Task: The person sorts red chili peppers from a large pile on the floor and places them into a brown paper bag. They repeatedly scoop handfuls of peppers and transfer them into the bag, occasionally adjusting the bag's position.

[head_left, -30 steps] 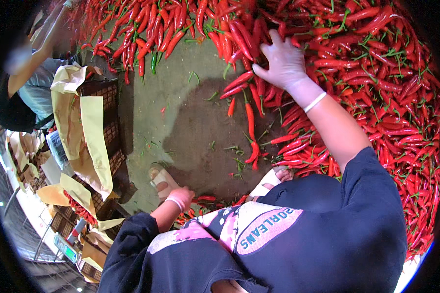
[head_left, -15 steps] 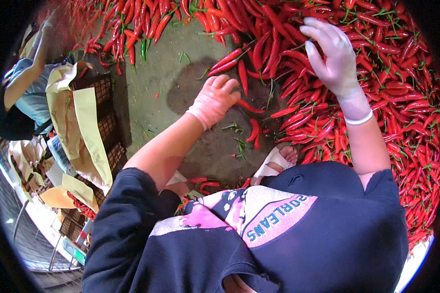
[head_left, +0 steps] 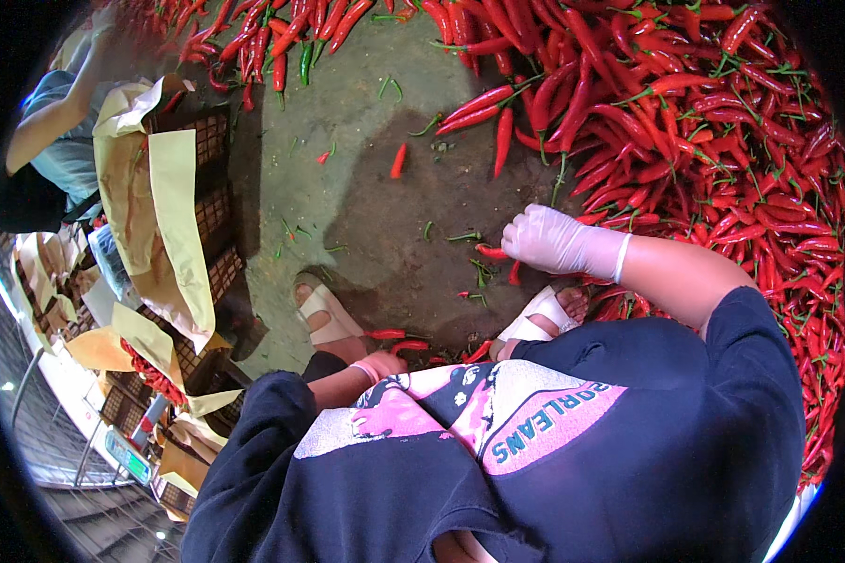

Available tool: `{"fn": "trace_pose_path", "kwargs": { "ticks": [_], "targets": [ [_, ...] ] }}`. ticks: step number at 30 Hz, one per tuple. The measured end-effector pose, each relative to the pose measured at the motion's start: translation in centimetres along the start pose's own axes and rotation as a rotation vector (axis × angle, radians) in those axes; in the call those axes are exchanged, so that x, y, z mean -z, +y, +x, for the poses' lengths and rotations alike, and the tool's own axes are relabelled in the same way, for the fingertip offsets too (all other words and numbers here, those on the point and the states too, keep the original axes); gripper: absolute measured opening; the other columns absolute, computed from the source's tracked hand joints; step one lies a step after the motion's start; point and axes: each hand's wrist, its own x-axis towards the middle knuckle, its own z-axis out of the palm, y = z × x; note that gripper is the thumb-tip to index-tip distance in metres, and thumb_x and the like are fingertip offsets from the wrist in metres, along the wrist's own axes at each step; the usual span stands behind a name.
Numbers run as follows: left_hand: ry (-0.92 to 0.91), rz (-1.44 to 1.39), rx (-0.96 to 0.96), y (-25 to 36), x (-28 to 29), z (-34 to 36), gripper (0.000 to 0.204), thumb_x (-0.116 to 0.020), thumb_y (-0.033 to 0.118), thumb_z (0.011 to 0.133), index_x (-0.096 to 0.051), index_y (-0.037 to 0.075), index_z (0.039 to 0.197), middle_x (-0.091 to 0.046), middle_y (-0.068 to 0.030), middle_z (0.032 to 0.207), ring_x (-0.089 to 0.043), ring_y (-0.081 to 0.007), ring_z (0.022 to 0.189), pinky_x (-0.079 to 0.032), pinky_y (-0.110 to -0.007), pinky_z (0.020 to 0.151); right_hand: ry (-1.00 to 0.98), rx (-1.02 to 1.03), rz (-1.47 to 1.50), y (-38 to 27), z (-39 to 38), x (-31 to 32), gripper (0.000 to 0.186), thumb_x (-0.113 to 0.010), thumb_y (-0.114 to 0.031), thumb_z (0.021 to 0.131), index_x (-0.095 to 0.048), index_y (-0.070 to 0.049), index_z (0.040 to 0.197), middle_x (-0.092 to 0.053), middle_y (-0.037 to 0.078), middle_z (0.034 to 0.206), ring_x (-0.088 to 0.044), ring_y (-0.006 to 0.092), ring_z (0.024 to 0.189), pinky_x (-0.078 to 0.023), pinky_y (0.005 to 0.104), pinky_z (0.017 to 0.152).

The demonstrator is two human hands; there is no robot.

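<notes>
My right hand, in a thin white glove, is low over the floor with its fingers curled closed. A red chili sticks out at its fingertips, and a bit of red shows just under the hand. My left hand is drawn back close to my body, by my left foot; my shirt covers most of it, so its fingers cannot be made out. Red chilies lie on the floor beside it. The big heap of red chilies rises right beside and beyond my right hand.
My sandalled feet stand on the dark floor, scattered with green stems. At the left are brown plastic crates with paper liners and a scale display. Another person's arm shows at far left.
My right hand has come down from above the heap to the floor and closed. My left hand has pulled back from mid-floor to my body. The view has shifted slightly.
</notes>
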Motion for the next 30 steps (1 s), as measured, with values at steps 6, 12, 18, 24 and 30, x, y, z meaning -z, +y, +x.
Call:
{"fn": "trace_pose_path", "kwargs": {
  "ticks": [6,12,18,24,30],
  "targets": [
    [1.313,-0.067,0.021,0.2,16.6,1.3,0.041,-0.07,0.009,0.076,-0.056,0.006,0.115,-0.06,-0.0192,0.111,-0.055,-0.0393,0.109,-0.046,-0.049,0.094,0.227,-0.425,0.532,-0.5,-0.8,1.3,0.024,-0.065,-0.027,0.076,-0.065,-0.009,0.092,-0.063,0.012,0.083,-0.065,0.0328,0.082,-0.052,0.0448,0.074],
    [1.511,-0.257,0.18,-2.8,25.9,5.3,0.038,-0.07,0.007,0.075,-0.063,0.008,0.113,-0.062,-0.0166,0.113,-0.06,-0.0348,0.104,-0.05,-0.043,0.093,0.443,-0.572,0.683,2.3,-1.6,3.3,0.029,-0.069,-0.028,0.08,-0.066,-0.007,0.1,-0.065,0.013,0.092,-0.066,0.0283,0.086,-0.052,0.0387,0.079],
    [1.209,0.119,-0.596,7.4,21.8,9.1,0.033,-0.062,0.005,0.069,-0.067,0.013,0.1,-0.064,-0.0123,0.112,-0.061,-0.0349,0.105,-0.051,-0.048,0.092,0.691,-0.685,0.98,2.4,-3.6,7.3,0.03,-0.072,-0.012,0.083,-0.066,0.001,0.11,-0.064,0.005,0.099,-0.061,0.0119,0.091,-0.05,0.0279,0.086],
    [0.77,0.518,-0.86,7.3,17.4,12.3,0.042,-0.062,0.025,0.078,-0.061,0.016,0.118,-0.055,-0.0083,0.135,-0.045,-0.0319,0.132,-0.033,-0.054,0.111,0.763,-0.686,0.999,2.5,-4.8,8.5,0.028,-0.072,-0.009,0.083,-0.067,0.001,0.109,-0.064,0.005,0.1,-0.062,0.012,0.092,-0.05,0.0276,0.085],
    [-0.089,0.572,-0.783,3.1,8.8,5.3,0.037,-0.053,0.024,0.091,-0.059,0.004,0.121,-0.051,-0.0125,0.14,-0.046,-0.0286,0.132,-0.043,-0.043,0.103,0.672,-0.657,0.883,1.8,-5.4,6.4,0.028,-0.071,-0.016,0.083,-0.068,-0.003,0.108,-0.066,0.009,0.094,-0.065,0.0189,0.088,-0.052,0.0314,0.083]
  ]
}}
